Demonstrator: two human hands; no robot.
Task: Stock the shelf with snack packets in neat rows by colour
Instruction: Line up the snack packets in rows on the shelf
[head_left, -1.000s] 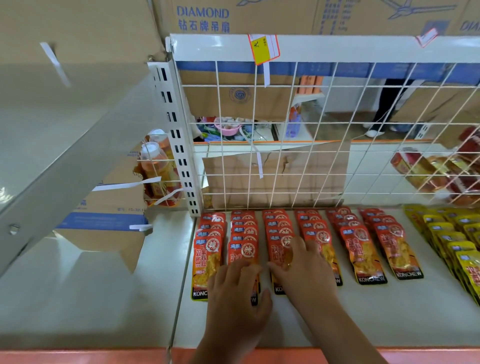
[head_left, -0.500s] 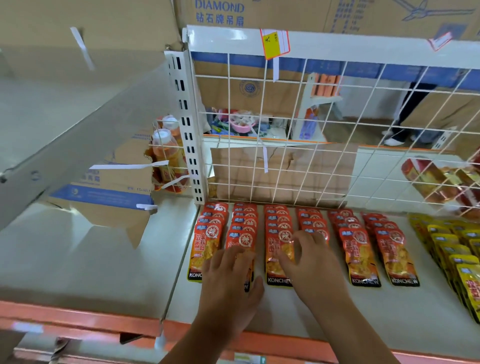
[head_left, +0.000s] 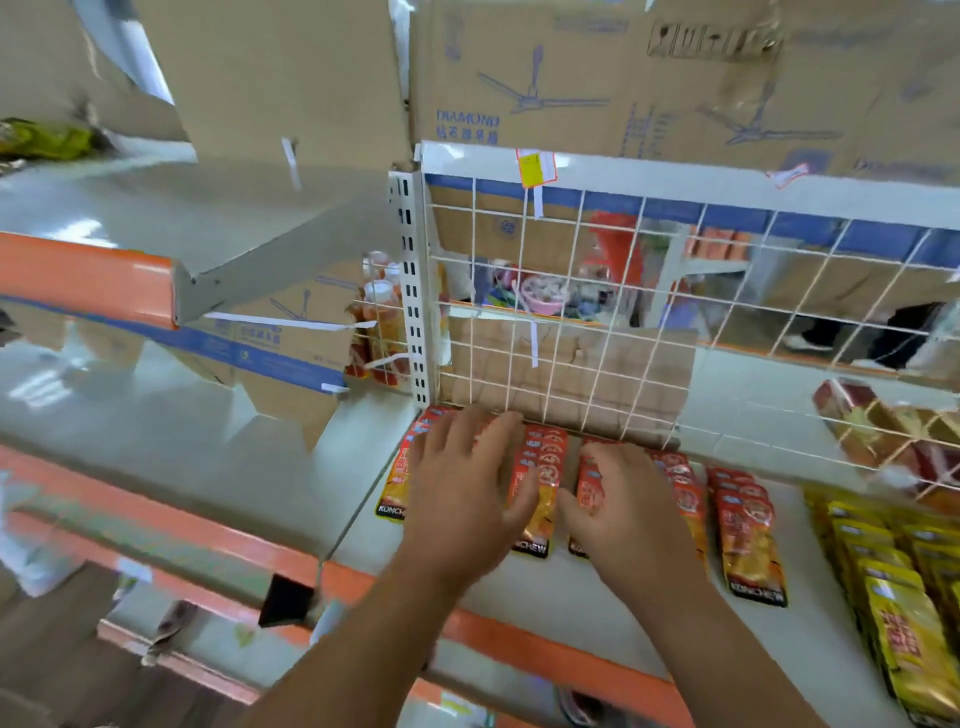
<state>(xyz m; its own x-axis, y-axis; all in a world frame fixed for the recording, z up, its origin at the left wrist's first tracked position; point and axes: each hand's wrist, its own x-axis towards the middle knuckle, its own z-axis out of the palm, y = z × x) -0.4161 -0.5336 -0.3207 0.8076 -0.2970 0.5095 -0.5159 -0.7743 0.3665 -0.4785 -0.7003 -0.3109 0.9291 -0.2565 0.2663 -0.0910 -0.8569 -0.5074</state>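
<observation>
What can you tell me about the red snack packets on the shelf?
The red snack packets are glossy pouches, red on top, orange-gold lower, black KONCHEW strip at the bottom. They lie flat in overlapping rows on the shelf, running back to the wire grid. The left hand and right hand rest flat on the leftward rows.

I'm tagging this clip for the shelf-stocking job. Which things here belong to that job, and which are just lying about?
Job: red snack packets, yellow snack packets, shelf, left hand, right hand.
Lying about: fan cartons, wire grid, pink bowl, bottles.
</observation>
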